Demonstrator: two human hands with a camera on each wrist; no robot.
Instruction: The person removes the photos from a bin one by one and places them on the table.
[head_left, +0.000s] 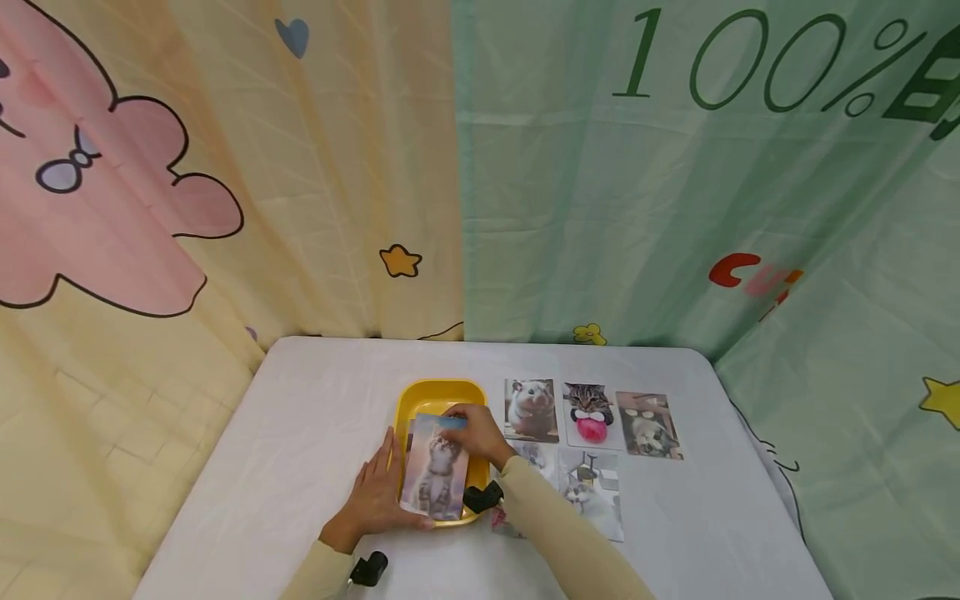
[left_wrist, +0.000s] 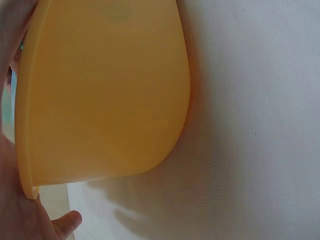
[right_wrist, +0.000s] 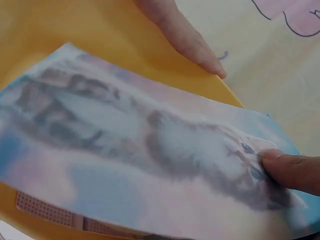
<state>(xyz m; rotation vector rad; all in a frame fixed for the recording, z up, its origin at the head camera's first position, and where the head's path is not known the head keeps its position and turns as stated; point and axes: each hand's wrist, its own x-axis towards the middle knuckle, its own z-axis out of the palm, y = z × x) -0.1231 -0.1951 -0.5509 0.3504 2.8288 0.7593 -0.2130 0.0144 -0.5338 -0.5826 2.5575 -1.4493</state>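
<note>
A photo card with a fluffy kitten on a pastel background (head_left: 435, 483) is pinched at its far end by my right hand (head_left: 477, 431). In the right wrist view, the thumb (right_wrist: 292, 172) presses over the kitten's face; the fingers beneath are hidden. The card is tilted over a yellow plastic tray (head_left: 442, 383), and part of another picture (right_wrist: 47, 210) shows below it. My left hand (head_left: 375, 492) lies along the tray's left side with fingers extended and thumb spread at the near edge. Against its palm, the left wrist view shows the tray's wall (left_wrist: 107, 95).
Right of the tray lie several photo cards, among them a white hamster (head_left: 530, 410), a tabby cat with a pink ball (head_left: 591, 415) and a furry animal (head_left: 649, 426). A nearer card (head_left: 600, 500) is partly covered by my right sleeve (head_left: 562, 525). Printed curtains (head_left: 360, 167) hang behind the white table (head_left: 322, 400).
</note>
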